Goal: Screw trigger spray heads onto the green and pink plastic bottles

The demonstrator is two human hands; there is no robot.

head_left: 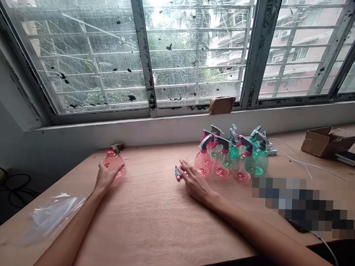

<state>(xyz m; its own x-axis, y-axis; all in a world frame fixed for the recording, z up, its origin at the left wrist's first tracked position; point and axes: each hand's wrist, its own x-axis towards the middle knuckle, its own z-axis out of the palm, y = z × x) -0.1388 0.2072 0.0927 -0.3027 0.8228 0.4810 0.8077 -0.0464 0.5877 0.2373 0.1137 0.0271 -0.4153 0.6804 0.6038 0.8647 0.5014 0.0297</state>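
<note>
At the left of the table, my left hand point(105, 178) has its thumb and fingers around a see-through pink bottle point(114, 160) without a spray head. My right hand point(197, 183) reaches to the middle with its fingers stretched out. Under and beside its fingertips lies a small pink and grey piece point(177, 174); its kind is hard to make out. Just past that hand stands a group of spray bottles with trigger heads, a pink spray bottle point(204, 161) nearest and a green spray bottle point(261, 161) farther right. All stand upright.
A clear plastic bag point(54, 216) lies at the left. A metal piece point(117, 147) sits at the table's back edge. An open cardboard box point(318, 142) and white cables point(318, 172) are at the right. Windows point(194, 52) rise behind, with a brown block point(222, 106) on the sill.
</note>
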